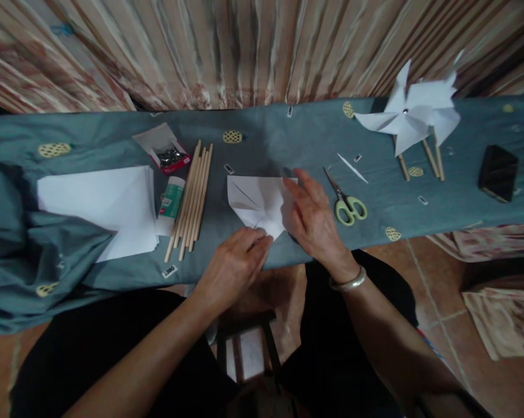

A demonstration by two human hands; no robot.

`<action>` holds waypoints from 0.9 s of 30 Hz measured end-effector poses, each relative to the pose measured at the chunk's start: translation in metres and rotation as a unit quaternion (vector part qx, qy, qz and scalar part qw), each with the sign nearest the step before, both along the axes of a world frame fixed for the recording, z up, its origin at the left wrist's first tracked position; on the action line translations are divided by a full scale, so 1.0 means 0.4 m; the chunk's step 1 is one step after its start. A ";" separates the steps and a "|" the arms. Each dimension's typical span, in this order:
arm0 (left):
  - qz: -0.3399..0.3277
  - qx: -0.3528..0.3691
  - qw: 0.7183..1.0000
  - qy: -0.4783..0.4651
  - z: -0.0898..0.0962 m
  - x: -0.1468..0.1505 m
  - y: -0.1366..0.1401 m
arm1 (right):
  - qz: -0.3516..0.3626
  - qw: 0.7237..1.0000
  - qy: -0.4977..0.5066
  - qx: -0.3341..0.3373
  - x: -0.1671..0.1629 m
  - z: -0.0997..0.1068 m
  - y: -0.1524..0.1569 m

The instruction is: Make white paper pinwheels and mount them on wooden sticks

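A white paper square [262,194] with slits cut in from its corners lies in front of me, its near corner bent inward. My left hand [238,255] is closed at the near side, fingers pinching the bent paper. Over the right part of the sheet, my right hand [316,220] has its fingers spread, the tips touching the paper near its right edge. Green-handled scissors [345,203] lie just right of that hand, with a thin white paper strip [352,168] beyond them.
To the left are wooden sticks [194,197], a glue stick [172,197], an opened box of metal pins [171,158] and a stack of white paper [100,203] partly under bunched cloth. White paper pinwheels [412,116] on sticks lie at the far right, near a black phone-like object [498,173].
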State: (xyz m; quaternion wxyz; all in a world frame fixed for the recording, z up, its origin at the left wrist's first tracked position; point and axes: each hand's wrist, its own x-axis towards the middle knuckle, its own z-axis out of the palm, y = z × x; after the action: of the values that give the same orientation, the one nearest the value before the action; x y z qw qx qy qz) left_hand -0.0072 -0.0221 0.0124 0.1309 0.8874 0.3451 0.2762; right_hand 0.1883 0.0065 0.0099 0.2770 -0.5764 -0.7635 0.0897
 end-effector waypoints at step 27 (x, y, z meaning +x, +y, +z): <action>0.074 0.051 0.995 0.039 0.033 -0.057 0.110 | -0.090 0.970 0.164 -0.153 0.086 0.030 -0.065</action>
State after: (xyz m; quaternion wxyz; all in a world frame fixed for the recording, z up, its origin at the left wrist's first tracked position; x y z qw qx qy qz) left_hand -0.0300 0.0218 0.0257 0.0513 0.8751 0.4003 0.2670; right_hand 0.2226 -0.0195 0.0220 0.3141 -0.6556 -0.6298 0.2736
